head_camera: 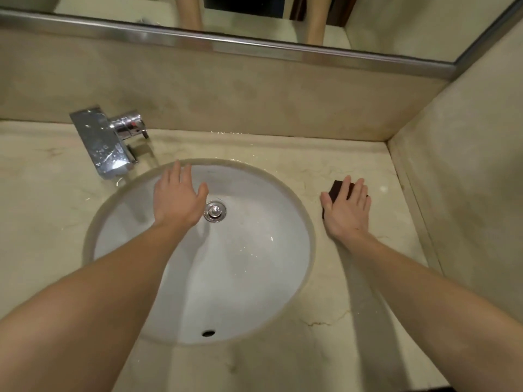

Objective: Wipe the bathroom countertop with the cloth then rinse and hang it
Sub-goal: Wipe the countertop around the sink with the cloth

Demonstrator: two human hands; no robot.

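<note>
A dark brown folded cloth [336, 188] lies on the beige marble countertop [362, 278], right of the sink. My right hand [347, 210] rests flat on the cloth with fingers spread, covering most of it. My left hand [177, 195] hovers over the back of the white oval sink basin [254, 264], fingers apart and holding nothing. Water glistens on the counter behind the basin.
A chrome faucet [106, 142] stands at the back left of the basin, spotted with drops. The chrome drain plug [214, 211] sits in the basin's middle. A wall [467, 165] closes the counter's right side; a mirror [254, 21] runs above the backsplash.
</note>
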